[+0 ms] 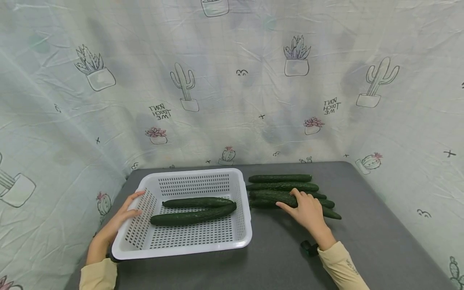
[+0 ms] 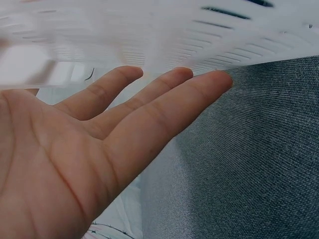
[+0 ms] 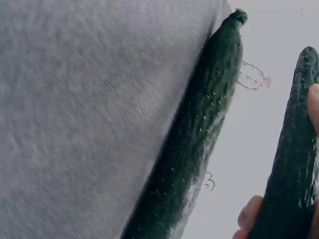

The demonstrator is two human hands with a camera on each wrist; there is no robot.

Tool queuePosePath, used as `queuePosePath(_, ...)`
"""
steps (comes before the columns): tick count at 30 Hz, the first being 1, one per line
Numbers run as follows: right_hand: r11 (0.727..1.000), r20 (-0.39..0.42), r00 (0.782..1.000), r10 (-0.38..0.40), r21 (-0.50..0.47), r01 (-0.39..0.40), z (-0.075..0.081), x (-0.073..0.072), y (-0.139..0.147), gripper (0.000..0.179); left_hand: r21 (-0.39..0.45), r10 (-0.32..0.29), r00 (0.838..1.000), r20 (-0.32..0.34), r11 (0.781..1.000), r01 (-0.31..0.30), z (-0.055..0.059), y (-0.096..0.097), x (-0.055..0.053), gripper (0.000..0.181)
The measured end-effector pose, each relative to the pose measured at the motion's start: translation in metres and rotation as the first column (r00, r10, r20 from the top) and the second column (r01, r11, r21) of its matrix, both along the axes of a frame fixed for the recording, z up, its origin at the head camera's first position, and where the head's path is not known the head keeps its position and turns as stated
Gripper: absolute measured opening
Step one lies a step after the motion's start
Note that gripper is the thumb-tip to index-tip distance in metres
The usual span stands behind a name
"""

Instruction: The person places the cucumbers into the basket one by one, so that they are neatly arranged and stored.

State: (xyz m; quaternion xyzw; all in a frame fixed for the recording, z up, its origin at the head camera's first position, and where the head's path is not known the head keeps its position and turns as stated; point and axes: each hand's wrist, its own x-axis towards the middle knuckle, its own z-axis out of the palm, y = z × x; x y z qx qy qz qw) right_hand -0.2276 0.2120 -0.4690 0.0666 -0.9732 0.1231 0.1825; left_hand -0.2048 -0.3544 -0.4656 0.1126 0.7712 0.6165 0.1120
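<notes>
My left hand (image 1: 121, 215) rests at the left rim of a white plastic basket (image 1: 181, 250), two of its digits over the edge. In the left wrist view, three straight fingers of that hand lie along the basket's outside. Inside the basket are two cucumbers (image 1: 192, 218), their right ends together. My right hand (image 1: 308, 210) holds a cucumber (image 3: 286, 199) from the pile on the table, thumb on one side and fingers on the other. Beside it in the right wrist view lies another cucumber (image 3: 199, 139).
Several more cucumbers (image 1: 280, 178) lie side by side on the grey table (image 1: 275, 262), right of the basket. A pale curtain (image 1: 232, 100) with cactus drawings hangs behind and at both sides. A black strap device (image 1: 309, 248) sits under the right wrist.
</notes>
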Motion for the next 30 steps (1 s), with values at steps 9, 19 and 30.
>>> queuePosePath(9,0.999,-0.061,0.998,-0.018,0.035,0.020,0.012,0.005,0.005,0.063,0.013,0.003,1.000,-0.002,1.000,-0.003,0.000,0.001,0.001,0.062)
queuePosePath(19,0.998,-0.113,0.993,-0.018,0.062,0.025,0.030,0.012,-0.002,0.066,0.009,0.015,1.000,0.016,1.000,-0.015,0.002,0.002,0.000,0.062)
queuePosePath(30,0.997,-0.109,0.994,0.021,0.080,-0.012,0.049,0.015,-0.023,0.065,0.020,0.025,1.000,0.004,1.000,-0.025,0.000,0.002,0.001,0.062)
